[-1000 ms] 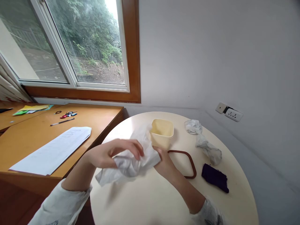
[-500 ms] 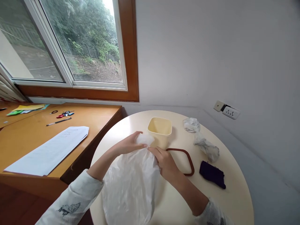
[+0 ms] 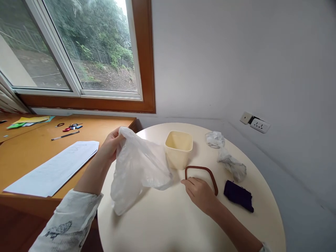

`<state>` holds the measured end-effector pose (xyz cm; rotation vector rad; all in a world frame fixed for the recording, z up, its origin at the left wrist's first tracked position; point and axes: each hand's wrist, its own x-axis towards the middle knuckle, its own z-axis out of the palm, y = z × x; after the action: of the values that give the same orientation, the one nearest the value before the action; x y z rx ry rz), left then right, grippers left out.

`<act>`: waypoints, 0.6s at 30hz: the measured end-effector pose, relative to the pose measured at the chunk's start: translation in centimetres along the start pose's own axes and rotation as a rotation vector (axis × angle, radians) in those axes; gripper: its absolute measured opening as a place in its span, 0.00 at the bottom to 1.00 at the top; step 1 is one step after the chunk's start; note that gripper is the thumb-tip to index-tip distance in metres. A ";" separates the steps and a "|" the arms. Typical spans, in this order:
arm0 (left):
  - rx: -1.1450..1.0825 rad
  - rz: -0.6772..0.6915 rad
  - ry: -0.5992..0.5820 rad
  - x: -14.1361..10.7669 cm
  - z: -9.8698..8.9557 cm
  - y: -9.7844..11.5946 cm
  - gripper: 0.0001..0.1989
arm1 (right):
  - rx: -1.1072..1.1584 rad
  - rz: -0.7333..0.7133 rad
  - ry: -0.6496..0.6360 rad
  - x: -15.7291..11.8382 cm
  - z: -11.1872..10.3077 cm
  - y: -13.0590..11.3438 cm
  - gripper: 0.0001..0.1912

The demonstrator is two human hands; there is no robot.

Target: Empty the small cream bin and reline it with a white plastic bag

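"Pale wall [image 3: 215,63] is rising behind a round cream table [image 3: 162,224], and daylight is coming through a window [image 3: 105,52] at the left. What is the left hand [image 3: 110,145] doing?"

"It is clamping the top of a white plastic bag [image 3: 139,164] and holding it up over the table's left part. The loose folds are spreading rightward, toward a yellow bin [image 3: 177,159]."

"So the bin is standing in their way?"

"Yes, upright, with the bag's edge reaching its left side; whether they are touching, nobody can tell."

"And the right hand [image 3: 201,194]?"

"It is staying well apart from the left, fingers bent, covering the near-left part of a brown rounded frame [image 3: 213,180]. Whether it is gripping cannot be told. That frame is lying just beside the bin's base."

"What is crowding the right side?"

"Dark purple cloth [image 3: 238,196] is lying near the frame. Farther back, a crumpled white bag [image 3: 215,139] and a grayish bag [image 3: 234,166] are resting close together."

"And leftward?"

"An orange-brown desk [image 3: 112,122] is carrying papers [image 3: 57,168], a pen [image 3: 65,135] and keys [image 3: 74,126]."
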<state>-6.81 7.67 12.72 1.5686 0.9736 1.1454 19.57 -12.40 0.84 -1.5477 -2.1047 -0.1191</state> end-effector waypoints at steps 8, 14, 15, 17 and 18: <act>0.050 0.204 -0.550 -5.3 4.7 1.8 0.07 | 0.647 0.321 0.126 2.4 -1.4 -2.9 0.33; 0.219 0.322 -1.101 -9.5 8.5 2.3 0.08 | 0.608 0.210 -0.018 3.5 0.2 -2.9 0.19; 0.257 0.327 -1.191 -9.5 8.2 2.4 0.13 | 0.584 0.212 -0.015 3.3 0.4 -2.5 0.18; 0.307 0.327 -1.310 -9.0 7.0 2.3 0.22 | 0.529 0.231 0.018 2.7 0.6 -1.7 0.19; 0.297 0.319 -1.315 -8.5 6.3 2.2 0.24 | 0.506 0.236 0.036 2.4 0.7 -1.3 0.20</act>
<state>-2.73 -2.26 12.08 2.2236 -0.0181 -0.0349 17.67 -10.51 1.63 -1.4445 -1.7281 0.4327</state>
